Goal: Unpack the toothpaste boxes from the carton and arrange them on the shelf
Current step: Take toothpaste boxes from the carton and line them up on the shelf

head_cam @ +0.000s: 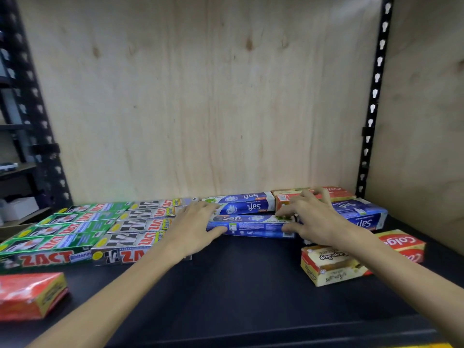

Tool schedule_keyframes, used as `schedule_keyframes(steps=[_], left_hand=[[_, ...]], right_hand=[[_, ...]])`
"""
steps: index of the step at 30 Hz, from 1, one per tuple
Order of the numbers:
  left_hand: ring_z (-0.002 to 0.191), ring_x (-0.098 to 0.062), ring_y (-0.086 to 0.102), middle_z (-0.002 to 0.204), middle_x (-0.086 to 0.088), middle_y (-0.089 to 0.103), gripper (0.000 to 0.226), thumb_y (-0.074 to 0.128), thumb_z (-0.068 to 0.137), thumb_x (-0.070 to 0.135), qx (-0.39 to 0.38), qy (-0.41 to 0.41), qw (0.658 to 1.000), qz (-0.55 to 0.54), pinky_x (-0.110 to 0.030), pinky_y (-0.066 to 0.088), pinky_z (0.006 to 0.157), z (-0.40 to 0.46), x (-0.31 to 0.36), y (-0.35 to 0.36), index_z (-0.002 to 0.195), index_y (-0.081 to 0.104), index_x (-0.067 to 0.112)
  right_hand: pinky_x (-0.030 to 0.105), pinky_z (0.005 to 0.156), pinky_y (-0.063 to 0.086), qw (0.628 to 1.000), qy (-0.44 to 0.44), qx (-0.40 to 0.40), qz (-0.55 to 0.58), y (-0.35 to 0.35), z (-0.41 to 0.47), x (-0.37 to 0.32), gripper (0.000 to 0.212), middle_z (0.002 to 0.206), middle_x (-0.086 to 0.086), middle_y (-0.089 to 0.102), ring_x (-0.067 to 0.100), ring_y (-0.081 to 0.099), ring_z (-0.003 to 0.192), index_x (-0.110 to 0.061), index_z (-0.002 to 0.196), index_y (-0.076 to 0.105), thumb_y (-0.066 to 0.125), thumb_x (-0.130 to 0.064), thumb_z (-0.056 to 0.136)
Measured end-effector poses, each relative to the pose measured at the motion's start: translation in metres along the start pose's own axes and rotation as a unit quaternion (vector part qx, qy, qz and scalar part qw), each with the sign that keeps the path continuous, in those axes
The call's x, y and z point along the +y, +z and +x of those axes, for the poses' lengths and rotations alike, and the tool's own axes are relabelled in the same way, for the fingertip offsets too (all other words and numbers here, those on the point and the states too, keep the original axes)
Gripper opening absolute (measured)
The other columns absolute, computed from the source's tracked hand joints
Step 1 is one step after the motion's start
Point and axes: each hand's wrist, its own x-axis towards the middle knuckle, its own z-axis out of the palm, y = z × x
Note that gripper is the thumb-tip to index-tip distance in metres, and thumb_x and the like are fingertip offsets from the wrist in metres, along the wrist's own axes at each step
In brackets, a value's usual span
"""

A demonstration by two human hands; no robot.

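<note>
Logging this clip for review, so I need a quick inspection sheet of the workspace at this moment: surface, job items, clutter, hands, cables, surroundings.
Surface: black shelf, bare in the front middle.
Job's things: green Zact boxes and grey Zact boxes lie in neat rows at left; two Safi boxes sit at the back; front Safi box lies crosswise under both hands.
Clutter: red box loose at front left; cream box, red Colgate box and another Safi box unaligned at right. The carton is not in view.
Hands: left hand and right hand each rest on an end of the front Safi box.
Cables: nothing seen.
Surroundings: plywood back panel, black slotted uprights.
</note>
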Motion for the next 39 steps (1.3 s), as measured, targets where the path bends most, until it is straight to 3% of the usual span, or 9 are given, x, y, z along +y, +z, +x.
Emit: schedule_keyframes(steps=[6,10,12,15,18,21,24,30,39], left_hand=[[0.131,-0.021,0.044,0.14,-0.001,0.051,0.077,0.067,0.081,0.065,-0.028,-0.041,0.998,-0.028,-0.036,0.04,0.104,-0.003,-0.007,-0.003,0.141,0.05,0.021],[0.126,-0.02,0.048,0.136,0.0,0.055,0.087,0.068,0.066,0.079,-0.026,-0.074,0.992,-0.103,-0.035,0.045,0.097,-0.001,-0.007,-0.004,0.131,0.059,0.023],[0.113,-0.013,0.056,0.125,0.004,0.062,0.068,0.068,0.077,0.069,0.0,-0.094,0.98,-0.178,-0.029,0.045,0.089,0.0,-0.009,-0.007,0.124,0.065,0.021],[0.11,-0.011,0.064,0.116,0.005,0.069,0.028,0.066,0.094,0.03,0.037,-0.148,0.946,-0.287,-0.029,0.049,0.1,0.006,-0.02,-0.018,0.118,0.069,0.015],[0.121,-0.015,0.06,0.125,0.001,0.067,0.026,0.06,0.097,0.016,0.035,-0.168,0.96,-0.221,-0.022,0.041,0.1,0.008,-0.034,-0.029,0.123,0.066,0.017],[0.117,-0.014,0.058,0.136,0.001,0.062,0.039,0.061,0.096,0.031,-0.003,-0.18,0.969,-0.167,-0.021,0.038,0.093,-0.003,-0.038,-0.034,0.132,0.061,0.018],[0.127,-0.017,0.055,0.145,0.002,0.055,0.063,0.062,0.09,0.051,-0.025,-0.181,0.974,-0.133,-0.03,0.042,0.102,-0.012,-0.035,-0.032,0.144,0.05,0.02],[0.131,-0.018,0.051,0.141,0.005,0.057,0.068,0.055,0.086,0.062,0.018,-0.163,0.984,-0.069,-0.035,0.04,0.105,-0.036,-0.018,-0.031,0.141,0.051,0.023],[0.153,-0.017,0.019,0.165,-0.002,0.026,0.069,0.042,0.097,0.048,-0.003,-0.15,0.989,-0.015,-0.038,0.012,0.125,-0.037,-0.016,-0.014,0.156,0.029,0.015]], right_hand=[[0.041,0.108,0.009,1.0,0.011,-0.013,0.023,0.001,0.0,0.011,0.038,0.107,-0.02,0.048,0.012,0.035,0.127,-0.045,0.132,0.061,0.063,-0.048,0.094],[0.032,0.094,0.008,1.0,0.002,-0.008,0.023,0.003,0.0,0.017,0.036,0.112,-0.018,0.054,0.01,0.035,0.121,-0.048,0.131,0.059,0.062,-0.048,0.095],[0.03,0.092,0.007,0.999,-0.001,-0.011,0.036,0.005,0.001,0.021,0.037,0.111,-0.018,0.054,0.008,0.034,0.118,-0.05,0.131,0.06,0.064,-0.047,0.094],[0.032,0.099,0.01,0.998,-0.005,-0.021,0.061,0.007,0.005,0.028,0.038,0.116,-0.019,0.055,0.008,0.035,0.122,-0.05,0.131,0.061,0.066,-0.047,0.093],[0.038,0.107,0.011,0.997,-0.008,-0.03,0.076,0.009,0.008,0.033,0.039,0.119,-0.016,0.058,0.009,0.036,0.125,-0.049,0.13,0.061,0.067,-0.046,0.092],[0.034,0.103,0.013,0.996,-0.022,-0.025,0.083,0.013,0.011,0.036,0.038,0.117,-0.014,0.06,0.008,0.038,0.122,-0.049,0.129,0.062,0.068,-0.046,0.092],[0.03,0.098,0.012,0.995,-0.034,-0.028,0.084,0.015,0.012,0.039,0.038,0.115,-0.015,0.06,0.007,0.04,0.121,-0.05,0.129,0.061,0.067,-0.047,0.091],[0.031,0.097,0.017,0.995,-0.035,-0.026,0.094,0.016,0.014,0.04,0.038,0.107,-0.016,0.06,0.006,0.046,0.114,-0.051,0.126,0.062,0.071,-0.044,0.09],[0.032,0.096,0.017,0.997,-0.015,-0.039,0.058,0.007,0.017,0.025,0.039,0.113,-0.026,0.059,0.0,0.04,0.116,-0.057,0.123,0.059,0.072,-0.045,0.089]])
